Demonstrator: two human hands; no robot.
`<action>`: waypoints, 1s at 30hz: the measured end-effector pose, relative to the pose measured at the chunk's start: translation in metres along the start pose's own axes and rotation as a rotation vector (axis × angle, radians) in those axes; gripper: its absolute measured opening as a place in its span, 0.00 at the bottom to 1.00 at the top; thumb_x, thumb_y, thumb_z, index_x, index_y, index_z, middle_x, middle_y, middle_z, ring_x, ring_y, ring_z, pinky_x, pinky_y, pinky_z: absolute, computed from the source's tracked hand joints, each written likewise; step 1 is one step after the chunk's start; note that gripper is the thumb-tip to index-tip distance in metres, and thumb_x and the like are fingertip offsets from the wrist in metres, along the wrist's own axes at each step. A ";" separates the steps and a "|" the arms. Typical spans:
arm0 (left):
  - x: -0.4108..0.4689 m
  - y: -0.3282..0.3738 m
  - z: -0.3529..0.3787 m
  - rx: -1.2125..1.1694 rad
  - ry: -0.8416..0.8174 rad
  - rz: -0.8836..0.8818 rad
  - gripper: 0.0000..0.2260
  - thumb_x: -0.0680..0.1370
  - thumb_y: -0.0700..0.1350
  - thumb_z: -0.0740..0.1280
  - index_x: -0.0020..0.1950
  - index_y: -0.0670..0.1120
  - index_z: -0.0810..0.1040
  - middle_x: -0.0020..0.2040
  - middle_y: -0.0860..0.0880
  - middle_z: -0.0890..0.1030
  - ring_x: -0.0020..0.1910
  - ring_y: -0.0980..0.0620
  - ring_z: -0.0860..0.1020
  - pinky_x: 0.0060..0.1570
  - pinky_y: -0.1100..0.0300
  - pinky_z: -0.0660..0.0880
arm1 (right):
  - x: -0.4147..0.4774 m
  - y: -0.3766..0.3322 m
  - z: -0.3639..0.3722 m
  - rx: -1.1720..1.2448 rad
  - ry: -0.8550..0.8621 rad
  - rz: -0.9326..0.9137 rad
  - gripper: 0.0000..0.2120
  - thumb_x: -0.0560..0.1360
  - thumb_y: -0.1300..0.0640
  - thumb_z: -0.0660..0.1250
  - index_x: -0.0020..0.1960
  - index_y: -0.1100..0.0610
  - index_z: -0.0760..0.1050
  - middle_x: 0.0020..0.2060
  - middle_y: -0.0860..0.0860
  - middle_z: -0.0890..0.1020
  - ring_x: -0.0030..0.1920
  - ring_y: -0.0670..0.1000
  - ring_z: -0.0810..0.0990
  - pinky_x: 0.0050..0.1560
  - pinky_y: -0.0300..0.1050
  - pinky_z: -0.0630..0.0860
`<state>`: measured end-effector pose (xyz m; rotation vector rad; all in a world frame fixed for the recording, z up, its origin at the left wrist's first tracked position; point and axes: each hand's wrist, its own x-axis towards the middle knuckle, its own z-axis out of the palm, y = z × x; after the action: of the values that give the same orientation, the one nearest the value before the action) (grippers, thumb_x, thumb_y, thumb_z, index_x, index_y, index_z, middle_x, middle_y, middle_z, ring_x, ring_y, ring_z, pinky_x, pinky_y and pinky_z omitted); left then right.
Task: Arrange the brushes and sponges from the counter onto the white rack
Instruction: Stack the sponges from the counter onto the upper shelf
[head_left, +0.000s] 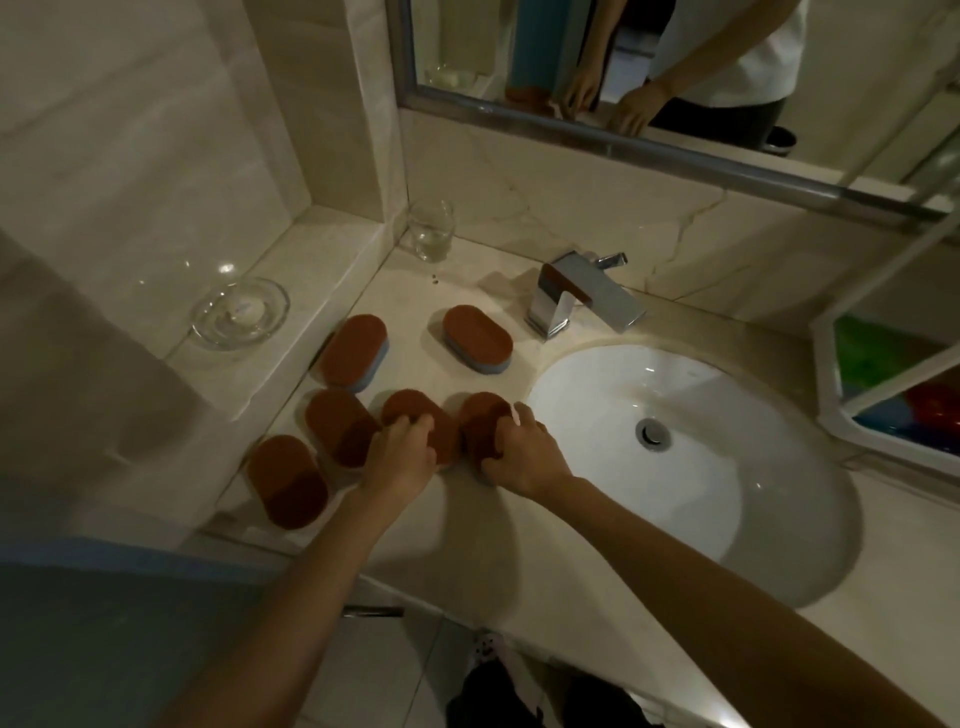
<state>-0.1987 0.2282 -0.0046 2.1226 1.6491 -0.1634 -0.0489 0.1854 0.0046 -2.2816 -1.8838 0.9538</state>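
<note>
Several oval sponges, brown on top and blue beneath, lie on the beige counter left of the sink. My left hand (400, 454) grips one sponge (415, 415) in the front row. My right hand (522, 452) is closed over the sponge (480, 415) beside it, nearest the basin. Two more sponges (340, 434) (285, 480) sit further left in that row. Behind them lie another two sponges (355, 351) (478, 338). The white rack (826, 374) stands at the right edge, holding green, red and blue items.
A white basin (675, 457) fills the counter's right half, with a chrome faucet (576, 296) behind it. A drinking glass (431, 228) stands in the back corner. A glass dish (240, 312) rests on the raised ledge at left. A mirror (675, 67) hangs above.
</note>
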 end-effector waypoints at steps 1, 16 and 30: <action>-0.001 0.000 0.001 -0.027 0.031 -0.007 0.16 0.77 0.40 0.59 0.65 0.44 0.70 0.64 0.41 0.70 0.61 0.40 0.73 0.58 0.49 0.70 | 0.001 0.002 0.001 0.028 0.008 0.023 0.25 0.71 0.51 0.68 0.64 0.59 0.66 0.69 0.58 0.64 0.66 0.59 0.69 0.63 0.52 0.72; 0.022 -0.006 0.004 0.437 -0.034 0.224 0.32 0.76 0.37 0.64 0.76 0.49 0.53 0.77 0.44 0.52 0.76 0.41 0.49 0.74 0.45 0.55 | 0.011 0.008 0.017 0.116 -0.034 0.098 0.44 0.69 0.50 0.71 0.75 0.49 0.47 0.69 0.58 0.60 0.67 0.60 0.63 0.64 0.54 0.71; -0.006 0.096 -0.089 0.076 0.455 0.468 0.34 0.69 0.38 0.72 0.73 0.46 0.63 0.75 0.44 0.61 0.76 0.39 0.53 0.73 0.42 0.58 | -0.076 0.047 -0.149 0.179 0.499 -0.098 0.43 0.67 0.52 0.73 0.74 0.48 0.52 0.63 0.58 0.68 0.59 0.57 0.71 0.57 0.48 0.74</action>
<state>-0.1255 0.2419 0.1029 2.6786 1.3188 0.4375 0.0564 0.1567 0.1401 -2.0536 -1.6064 0.4574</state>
